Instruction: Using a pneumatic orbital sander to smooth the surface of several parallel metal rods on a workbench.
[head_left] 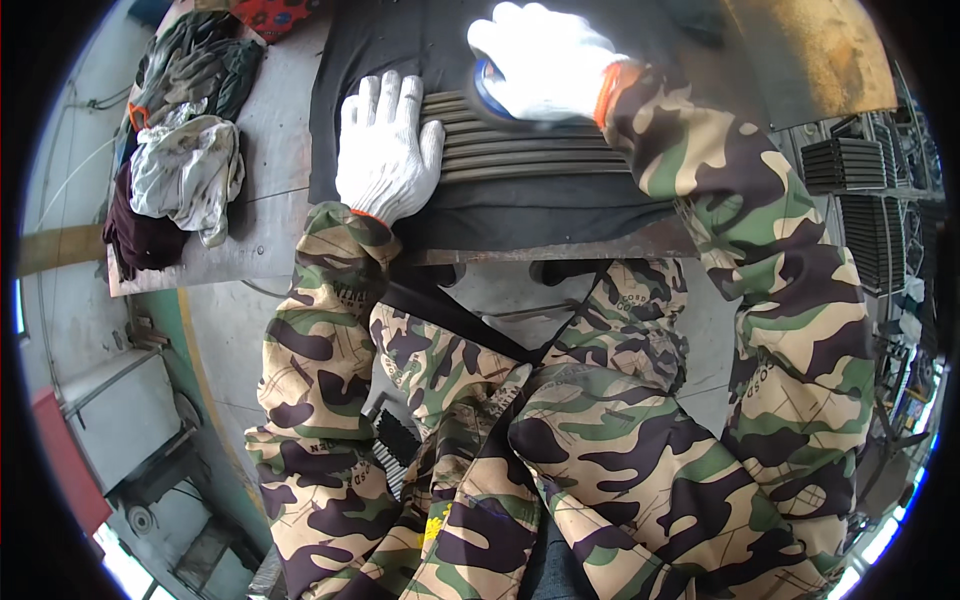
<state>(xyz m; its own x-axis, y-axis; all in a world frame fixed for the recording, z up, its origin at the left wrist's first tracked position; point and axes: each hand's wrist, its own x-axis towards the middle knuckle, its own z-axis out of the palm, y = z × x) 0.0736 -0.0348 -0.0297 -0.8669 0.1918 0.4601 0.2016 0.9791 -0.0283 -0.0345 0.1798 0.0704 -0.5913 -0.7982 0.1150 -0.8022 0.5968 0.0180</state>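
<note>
A row of several dark metal rods (530, 150) lies side by side on a black cloth (480, 222) that covers part of the table. My left hand (388, 150), in a white knit glove, rests flat over the left ends of the rods with its fingers stretched out. Above the middle of the row, my right hand (545, 65), gloved the same way, is closed over a blue-edged, rounded thing (488, 90). Only a curved blue rim of it shows at the left of the hand. The glove hides the rest, so its kind cannot be made out.
At the left of the table (275, 215) lies a heap of crumpled rags (190, 165), white, grey and dark red. A brown-stained sheet (815, 55) covers the far right. Beyond it stand racks with stacked dark parts (845, 165). My camouflage-clad legs are below the table's near edge.
</note>
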